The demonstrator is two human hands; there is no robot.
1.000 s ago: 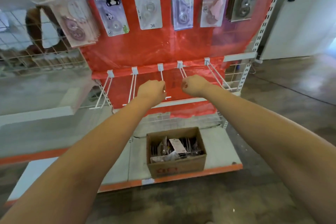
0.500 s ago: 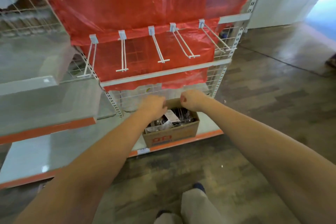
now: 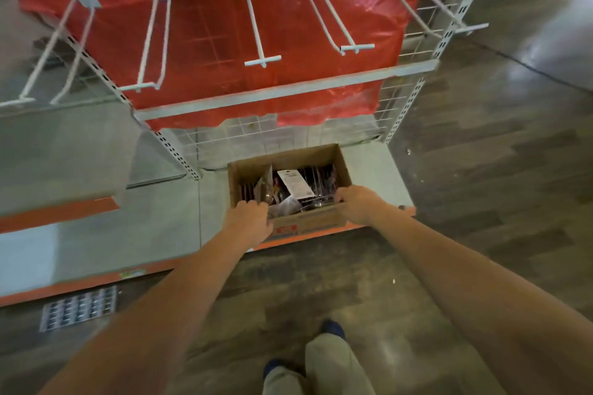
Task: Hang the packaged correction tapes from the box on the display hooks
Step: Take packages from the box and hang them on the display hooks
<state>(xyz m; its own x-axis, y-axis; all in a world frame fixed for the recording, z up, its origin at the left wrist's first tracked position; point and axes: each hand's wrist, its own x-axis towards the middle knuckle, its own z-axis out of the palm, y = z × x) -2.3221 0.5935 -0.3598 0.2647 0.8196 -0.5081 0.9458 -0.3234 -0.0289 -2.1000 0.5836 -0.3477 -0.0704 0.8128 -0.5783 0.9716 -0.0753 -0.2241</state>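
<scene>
Both arms are stretched down to the cardboard box (image 3: 308, 224) of packaged correction tapes (image 3: 296, 184) on the bottom shelf (image 3: 160, 234). The left hand (image 3: 248, 218) and right hand (image 3: 357, 202) are curled at its near rim; what is held cannot be told. Half a second earlier they were held above the box.

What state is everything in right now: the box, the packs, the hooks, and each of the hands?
Cardboard box: open at the top, standing on the bottom shelf.
Packaged correction tapes: lying loose inside the box.
Display hooks: all five bare, nothing hanging.
Left hand: at the box's near left corner, fingers curled; grip unclear.
Right hand: at the box's near right edge, fingers curled; grip unclear.
</scene>
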